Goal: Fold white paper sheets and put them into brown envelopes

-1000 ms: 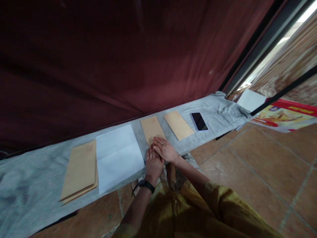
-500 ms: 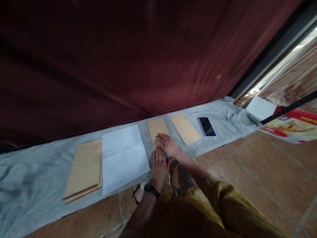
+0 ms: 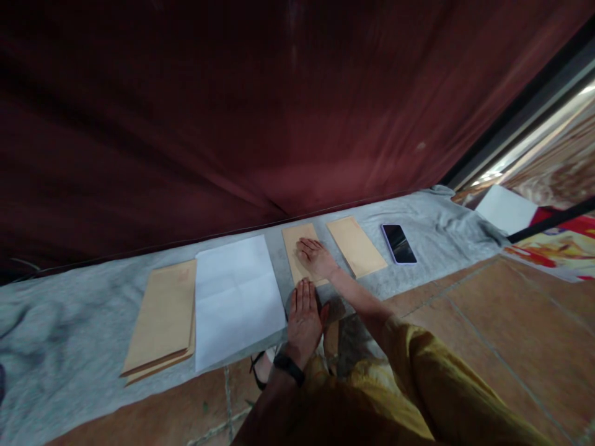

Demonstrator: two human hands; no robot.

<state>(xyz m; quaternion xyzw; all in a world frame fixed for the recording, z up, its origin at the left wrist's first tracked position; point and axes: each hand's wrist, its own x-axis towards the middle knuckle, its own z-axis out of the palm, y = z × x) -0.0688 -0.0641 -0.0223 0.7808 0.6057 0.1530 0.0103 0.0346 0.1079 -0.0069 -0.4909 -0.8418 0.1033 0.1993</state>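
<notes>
My right hand (image 3: 317, 257) lies flat, fingers together, on a brown envelope (image 3: 300, 259) in the middle of a grey cloth (image 3: 83, 322). My left hand (image 3: 304, 314), with a black wristband, rests palm down with fingers stretched out at the envelope's near end, by the cloth's front edge. Both hands hold nothing. A white sheet of paper (image 3: 235, 297) lies just left of the left hand. A second brown envelope (image 3: 356, 245) lies just right of my right hand.
A stack of brown envelopes (image 3: 163, 319) lies left of the white sheet. A dark phone (image 3: 398, 243) sits right of the envelopes. A dark red curtain (image 3: 232, 111) hangs behind. Tiled floor (image 3: 488, 322) lies in front, with a white sheet (image 3: 506, 209) and colourful print (image 3: 558, 244) far right.
My left hand has slid back toward me to the envelope's near end, away from the right hand, which has moved farther up the envelope. The view shifted slightly.
</notes>
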